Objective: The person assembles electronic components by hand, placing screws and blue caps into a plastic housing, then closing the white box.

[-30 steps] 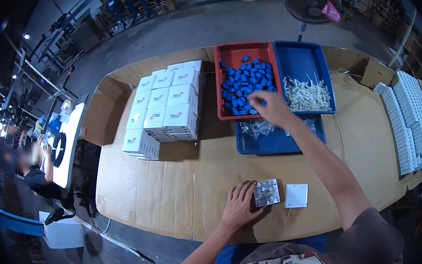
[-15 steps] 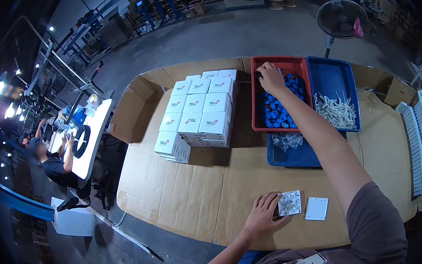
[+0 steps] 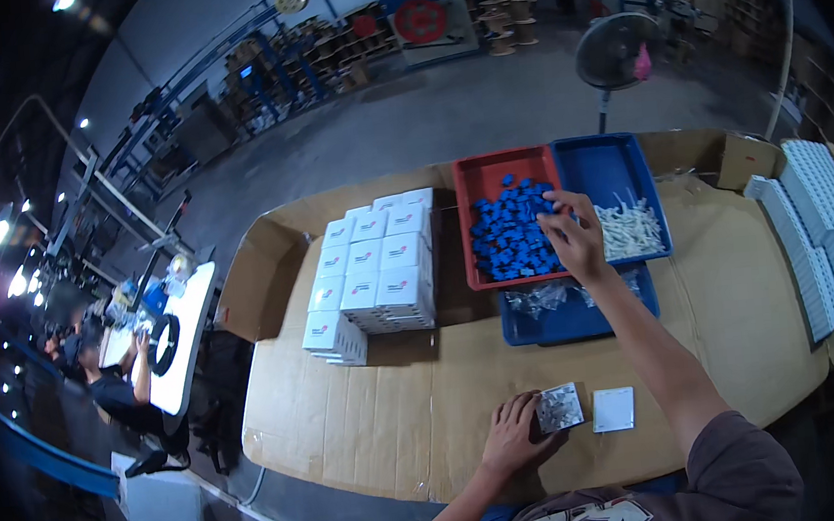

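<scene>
Right hand (image 3: 574,237) drawn back toward the red tray's (image 3: 498,166) right edge, fingers curled over small blue plastic caps (image 3: 509,233), grasp unclear, left hand (image 3: 514,435) flat on cardboard-covered surface (image 3: 371,413), fingertips touching small clear packet (image 3: 559,409), white square card (image 3: 614,409) beside it.

- A desk (image 3: 371,413) covered in flattened brown cardboard carries the goods.
- A block of small white boxes (image 3: 378,269) stands at its left.
- A red tray (image 3: 488,170) of blue caps sits beside a blue tray (image 3: 607,160) of white pieces at the far edge.
- A flat blue tray (image 3: 561,317) with clear bags lies in front of them.
- A small clear packet (image 3: 559,409) and a white square card (image 3: 614,409) lie near the front edge.
- White ribbed strips (image 3: 816,226) line the right end.
</scene>
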Available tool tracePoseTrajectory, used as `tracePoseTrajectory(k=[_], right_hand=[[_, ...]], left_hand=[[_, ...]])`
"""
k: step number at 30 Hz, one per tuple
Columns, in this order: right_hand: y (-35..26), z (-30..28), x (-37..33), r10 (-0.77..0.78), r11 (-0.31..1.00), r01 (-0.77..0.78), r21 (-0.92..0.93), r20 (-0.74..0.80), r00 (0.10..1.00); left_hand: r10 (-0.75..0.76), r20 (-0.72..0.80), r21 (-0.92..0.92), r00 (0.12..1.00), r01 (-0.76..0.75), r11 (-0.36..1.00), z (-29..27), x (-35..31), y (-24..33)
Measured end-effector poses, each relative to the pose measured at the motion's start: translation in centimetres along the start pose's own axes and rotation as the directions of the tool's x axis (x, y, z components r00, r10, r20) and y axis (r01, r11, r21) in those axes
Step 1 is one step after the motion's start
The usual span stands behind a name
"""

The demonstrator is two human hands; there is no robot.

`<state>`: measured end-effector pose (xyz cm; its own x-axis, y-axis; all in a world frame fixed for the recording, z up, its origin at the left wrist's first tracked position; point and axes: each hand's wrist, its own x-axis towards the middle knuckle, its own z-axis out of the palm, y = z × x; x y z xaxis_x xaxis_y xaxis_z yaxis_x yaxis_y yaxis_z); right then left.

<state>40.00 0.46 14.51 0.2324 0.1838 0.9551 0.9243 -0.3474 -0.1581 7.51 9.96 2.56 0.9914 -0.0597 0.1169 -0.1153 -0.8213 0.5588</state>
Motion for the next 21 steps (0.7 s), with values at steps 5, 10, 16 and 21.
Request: tracePoseTrajectory(k=[5, 10, 16, 21], right_hand=[[-5.4, -9.5, 1.4, -0.099, 0.993, 0.106, 0.044, -0.131, 0.986], [-8.2, -14.7, 1.2, 0.703, 0.253, -0.389, 0.886, 0.108, 0.703], [-10.3, -20.3, 2.0, 0.794, -0.265, -0.294, 0.918, 0.381, 0.475], [-8.6, -20.5, -2.1, 0.812, -0.215, -0.498, 0.84, 0.437, 0.386]], left_hand=[[0.036, -0.075, 0.015, 0.997, -0.035, 0.999, 2.2, 0.0, -1.8], [0.128, -0.194, -0.004, 0.973, -0.131, 0.991, 3.9, -0.1, -3.1], [0.024, -0.296, -0.074, 0.955, -0.048, 0.996, 5.2, -1.0, 1.0], [-0.142, -0.312, -0.135, 0.94, 0.104, 0.985, 7.4, -3.3, 2.1]])
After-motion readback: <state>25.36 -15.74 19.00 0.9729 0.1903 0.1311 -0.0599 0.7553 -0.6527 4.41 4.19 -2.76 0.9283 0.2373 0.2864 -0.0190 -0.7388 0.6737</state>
